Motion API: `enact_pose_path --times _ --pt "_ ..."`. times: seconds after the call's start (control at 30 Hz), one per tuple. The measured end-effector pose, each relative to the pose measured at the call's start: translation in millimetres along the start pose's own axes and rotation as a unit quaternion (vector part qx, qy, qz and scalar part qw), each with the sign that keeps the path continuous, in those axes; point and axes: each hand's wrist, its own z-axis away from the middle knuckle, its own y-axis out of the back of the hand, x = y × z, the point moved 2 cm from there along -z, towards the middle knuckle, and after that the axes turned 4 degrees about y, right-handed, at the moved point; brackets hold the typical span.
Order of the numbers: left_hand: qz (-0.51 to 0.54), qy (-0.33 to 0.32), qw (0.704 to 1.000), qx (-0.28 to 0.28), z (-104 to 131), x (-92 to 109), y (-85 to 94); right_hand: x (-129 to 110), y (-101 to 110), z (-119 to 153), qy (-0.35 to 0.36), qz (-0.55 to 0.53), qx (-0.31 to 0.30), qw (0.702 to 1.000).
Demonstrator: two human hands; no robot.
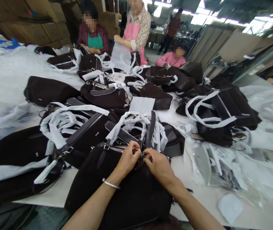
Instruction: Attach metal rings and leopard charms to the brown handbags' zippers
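A dark brown handbag (127,198) stands in front of me at the near edge of the table, its top towards my hands. Both hands meet at the middle of its upper rim. My left hand (129,156) is closed in a pinch on a small piece of metal hardware (141,156) with dark strap ends. My right hand (157,163) pinches the same hardware from the other side. Fingers cover most of it, so its exact kind is hidden. Paper-wrapped handles (136,119) arch up just behind my fingers.
More dark handbags (103,95) with white-wrapped straps crowd the table. Clear plastic bags with parts (213,166) and a white pad (230,207) lie at right. Bubble wrap (9,73) is heaped at left. Several people, one in a pink apron (136,35), are across the table.
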Motion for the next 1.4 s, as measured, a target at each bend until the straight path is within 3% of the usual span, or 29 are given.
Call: enact_pose_path --times 0.23,0.43,0.57,0.7,0.87,0.97,1.13,1.27,1.4 --pt "-0.21 -0.094 0.973 0.012 10.1 -1.5 -4.4 -6.7 -3.1 -5.1 0.014 0.01 0.009 1.0" --pt "-0.141 -0.163 0.972 0.094 14.7 12.6 2.7 -7.7 1.3 -6.8 0.01 -0.054 0.043 0.998" --pt "-0.006 -0.103 0.994 0.04 14.5 23.2 1.8 -9.9 6.5 -5.0 -0.006 -0.113 0.076 0.991" --pt "0.142 -0.026 0.988 -0.045 10.3 23.9 2.7 -6.4 9.8 -0.4 -0.079 -0.213 0.122 0.966" --pt "0.114 0.004 0.985 -0.129 5.2 21.8 9.9 -4.5 9.7 -2.2 -0.135 -0.281 0.106 0.944" --pt "0.078 0.018 0.988 -0.134 4.8 19.6 13.1 -6.1 13.4 -6.8 -0.158 -0.309 0.077 0.935" --pt "0.028 0.031 0.996 -0.075 -0.3 11.4 13.4 3.5 24.8 -7.7 -0.261 -0.377 0.075 0.886" --pt "-0.053 -0.021 0.998 -0.028 -9.9 11.3 6.1 9.3 28.4 -4.9 -0.252 -0.281 0.054 0.924" --pt "-0.108 -0.065 0.992 -0.006 -12.8 14.4 0.1 4.8 27.4 -6.9 -0.164 -0.106 0.036 0.98"
